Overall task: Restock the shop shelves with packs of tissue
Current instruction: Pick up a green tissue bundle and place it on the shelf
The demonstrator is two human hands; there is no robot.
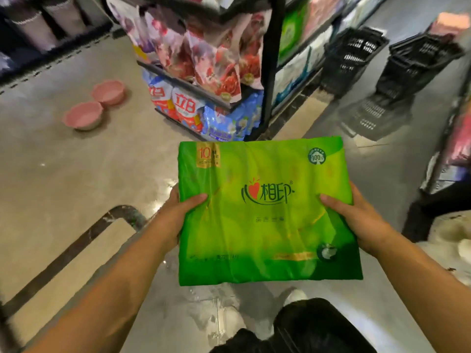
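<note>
A green pack of tissue (267, 210) was held flat in the lower middle of the frame, above the floor (76, 179) and touching nothing but the hands. The left hand (173, 215) gripped its left edge and the right hand (362, 217) its right edge. Each thumb lay over the top face while the other fingers were out of sight under the pack, grasping it. The pack's far edge pointed toward the corner of a shelf unit (270, 72) in the upper middle, whose black post stood near it but apart. Open floor spread to the left, with two pink basins (84, 115) sitting at middle left, well apart from the pack. At upper right an aisle ran beside the shelves, narrowed by two black baskets (354, 57) standing on the floor.
</note>
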